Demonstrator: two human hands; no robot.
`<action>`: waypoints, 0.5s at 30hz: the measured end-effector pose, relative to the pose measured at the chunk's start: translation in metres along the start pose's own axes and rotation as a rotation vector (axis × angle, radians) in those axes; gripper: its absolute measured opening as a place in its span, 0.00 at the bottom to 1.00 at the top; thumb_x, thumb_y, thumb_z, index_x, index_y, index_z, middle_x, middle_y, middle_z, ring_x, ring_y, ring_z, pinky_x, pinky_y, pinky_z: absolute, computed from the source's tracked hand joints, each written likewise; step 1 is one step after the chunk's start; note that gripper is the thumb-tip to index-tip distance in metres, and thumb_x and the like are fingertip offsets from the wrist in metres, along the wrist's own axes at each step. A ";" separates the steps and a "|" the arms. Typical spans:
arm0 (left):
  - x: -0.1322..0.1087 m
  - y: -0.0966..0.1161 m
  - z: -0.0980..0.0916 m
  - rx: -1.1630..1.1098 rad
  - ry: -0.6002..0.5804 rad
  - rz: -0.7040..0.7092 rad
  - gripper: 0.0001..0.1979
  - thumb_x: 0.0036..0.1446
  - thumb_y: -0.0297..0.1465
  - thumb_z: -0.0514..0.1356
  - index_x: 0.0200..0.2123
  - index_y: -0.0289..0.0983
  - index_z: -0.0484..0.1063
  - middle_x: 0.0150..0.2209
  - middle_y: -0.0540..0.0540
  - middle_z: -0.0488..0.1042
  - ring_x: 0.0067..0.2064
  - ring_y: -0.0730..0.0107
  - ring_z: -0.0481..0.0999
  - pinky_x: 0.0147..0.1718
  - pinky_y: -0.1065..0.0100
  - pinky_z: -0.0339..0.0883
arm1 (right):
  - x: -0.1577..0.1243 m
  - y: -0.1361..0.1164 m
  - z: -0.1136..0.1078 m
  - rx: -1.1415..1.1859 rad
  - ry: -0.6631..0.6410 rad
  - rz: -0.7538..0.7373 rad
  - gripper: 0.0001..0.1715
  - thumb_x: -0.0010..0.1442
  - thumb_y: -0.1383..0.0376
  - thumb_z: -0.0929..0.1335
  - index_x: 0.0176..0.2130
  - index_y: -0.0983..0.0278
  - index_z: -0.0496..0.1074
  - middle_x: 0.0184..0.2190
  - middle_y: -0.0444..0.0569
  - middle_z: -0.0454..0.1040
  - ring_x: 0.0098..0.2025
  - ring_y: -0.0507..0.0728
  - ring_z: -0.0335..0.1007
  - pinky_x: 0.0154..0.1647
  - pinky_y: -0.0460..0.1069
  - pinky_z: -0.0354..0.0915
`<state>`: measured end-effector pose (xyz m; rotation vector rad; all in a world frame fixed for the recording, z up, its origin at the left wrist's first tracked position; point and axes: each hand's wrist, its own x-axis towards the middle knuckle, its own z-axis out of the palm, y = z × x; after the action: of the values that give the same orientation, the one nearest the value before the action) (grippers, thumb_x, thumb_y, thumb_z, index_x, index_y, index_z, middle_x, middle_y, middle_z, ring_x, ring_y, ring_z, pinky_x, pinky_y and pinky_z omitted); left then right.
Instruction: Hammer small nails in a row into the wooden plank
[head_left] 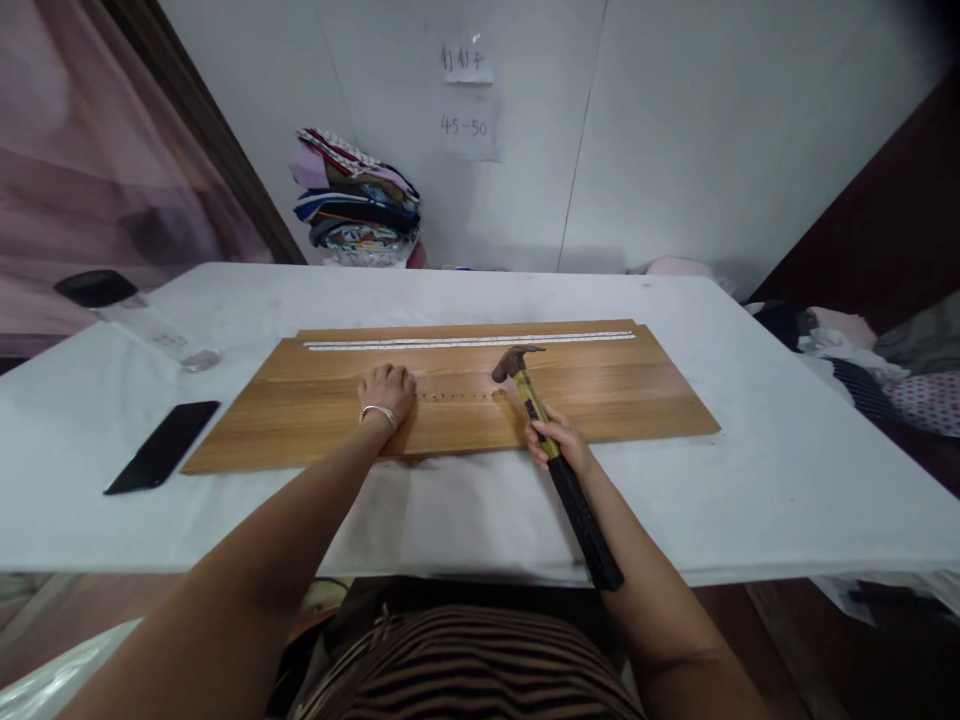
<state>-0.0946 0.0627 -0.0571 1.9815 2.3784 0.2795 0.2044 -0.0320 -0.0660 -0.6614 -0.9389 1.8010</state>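
Note:
My right hand (561, 440) grips a claw hammer (531, 400) partway along its yellow and black handle. The hammer's rusty head is raised over a wooden board (300, 410), with its black grip end pointing back toward me. My left hand (388, 390), with a bracelet at the wrist, rests palm down on the board, fingers together and slightly bent. Between the hands runs a row of several small nails (452, 396) on the board. Whatever lies under the left palm is hidden. White strips (465, 342) with dark marks lie along the board's far edge.
On the white-covered table (780, 480), a black phone (163, 447) lies left of the board. A clear bottle with a black lid (154, 330) lies farther left. Folded clothes (360, 200) are stacked behind the table, by a wall with paper notes (469, 125).

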 end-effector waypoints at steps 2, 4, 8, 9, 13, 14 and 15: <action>0.001 -0.001 0.001 -0.007 0.006 -0.007 0.23 0.64 0.38 0.43 0.52 0.40 0.72 0.61 0.38 0.66 0.61 0.49 0.62 0.56 0.50 0.57 | -0.001 0.000 0.001 -0.008 0.001 0.010 0.23 0.54 0.61 0.72 0.47 0.61 0.64 0.22 0.37 0.68 0.14 0.47 0.58 0.10 0.42 0.56; 0.002 -0.002 0.003 -0.008 0.014 -0.003 0.22 0.64 0.38 0.44 0.51 0.40 0.72 0.61 0.38 0.66 0.61 0.49 0.62 0.56 0.49 0.57 | -0.002 0.000 0.001 -0.014 0.016 0.010 0.23 0.53 0.61 0.72 0.47 0.61 0.64 0.22 0.37 0.68 0.14 0.47 0.58 0.10 0.42 0.56; 0.004 -0.004 0.006 -0.005 0.032 0.021 0.22 0.64 0.38 0.44 0.49 0.40 0.73 0.60 0.37 0.68 0.60 0.47 0.63 0.55 0.49 0.57 | -0.005 0.001 0.001 -0.050 0.068 -0.012 0.23 0.53 0.62 0.71 0.49 0.61 0.65 0.22 0.37 0.68 0.14 0.47 0.58 0.10 0.42 0.55; 0.004 -0.004 0.007 -0.005 0.032 0.023 0.22 0.64 0.38 0.44 0.49 0.40 0.73 0.59 0.37 0.68 0.60 0.47 0.64 0.55 0.49 0.57 | -0.005 0.001 0.000 -0.066 0.079 -0.014 0.24 0.53 0.62 0.70 0.49 0.61 0.65 0.22 0.37 0.68 0.14 0.47 0.58 0.10 0.42 0.55; 0.004 -0.004 0.006 0.005 0.025 0.025 0.22 0.64 0.37 0.44 0.49 0.39 0.73 0.59 0.36 0.68 0.60 0.47 0.63 0.55 0.49 0.57 | -0.005 0.001 0.002 -0.116 0.108 0.007 0.25 0.53 0.63 0.70 0.50 0.62 0.65 0.21 0.37 0.68 0.13 0.47 0.57 0.09 0.42 0.54; 0.004 -0.003 0.006 0.007 0.025 0.027 0.22 0.64 0.37 0.44 0.49 0.39 0.73 0.59 0.36 0.68 0.60 0.47 0.63 0.55 0.49 0.58 | -0.005 0.001 0.003 -0.123 0.107 0.014 0.25 0.53 0.62 0.70 0.50 0.62 0.66 0.21 0.37 0.68 0.13 0.47 0.57 0.09 0.42 0.54; 0.003 -0.003 0.005 0.009 0.025 0.028 0.22 0.64 0.37 0.43 0.49 0.39 0.73 0.59 0.36 0.68 0.60 0.47 0.63 0.54 0.49 0.58 | -0.006 0.001 0.004 -0.124 0.106 0.016 0.25 0.53 0.62 0.70 0.50 0.62 0.66 0.21 0.37 0.68 0.13 0.47 0.56 0.09 0.42 0.53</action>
<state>-0.0971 0.0662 -0.0621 2.0282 2.3724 0.2971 0.2028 -0.0388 -0.0646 -0.8366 -0.9816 1.7139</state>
